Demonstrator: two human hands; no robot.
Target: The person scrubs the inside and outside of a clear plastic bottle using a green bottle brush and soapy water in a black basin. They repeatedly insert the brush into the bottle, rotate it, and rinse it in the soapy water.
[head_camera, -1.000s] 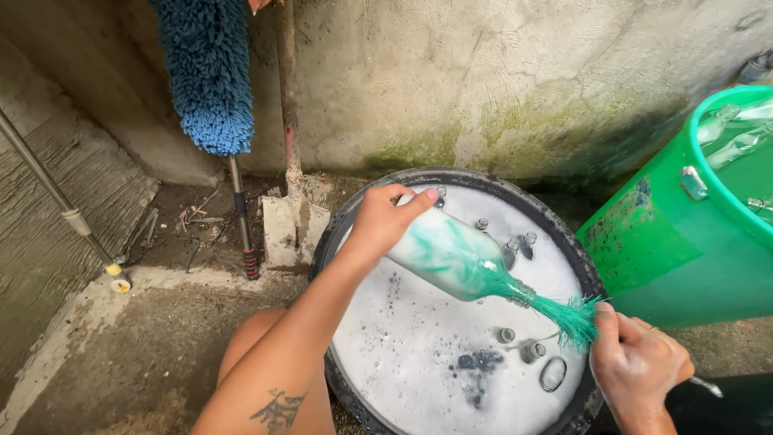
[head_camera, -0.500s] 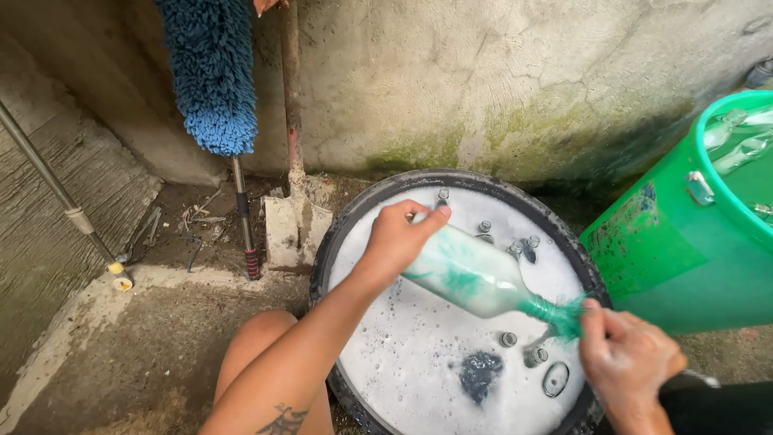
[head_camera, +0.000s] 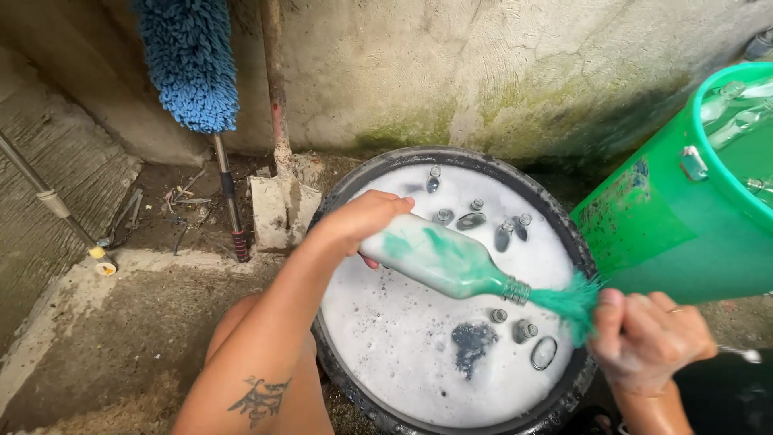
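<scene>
My left hand point(head_camera: 358, 221) grips the base of a clear glass bottle point(head_camera: 439, 258), held on its side over a black tub point(head_camera: 451, 157) of foamy white water. A green-bristled bottle brush point(head_camera: 568, 302) sticks out of the bottle's neck, with green bristles also showing inside the glass. My right hand point(head_camera: 648, 338) is closed on the brush just past the bristles, its metal handle end point(head_camera: 741, 352) poking out to the right. Several more bottle necks point(head_camera: 507, 234) poke up through the foam.
A green plastic bucket point(head_camera: 676, 234) with glass bottles inside stands at the right. A blue fluffy mop head point(head_camera: 189, 64), a shovel point(head_camera: 278, 205) and a metal pole point(head_camera: 48, 197) lean against the mossy concrete wall. My bare knee point(head_camera: 241, 322) is below the tub's left rim.
The brush slid into the bottle half a second ago and has come back out, so more bristles show outside the neck. The view shifted slightly upward.
</scene>
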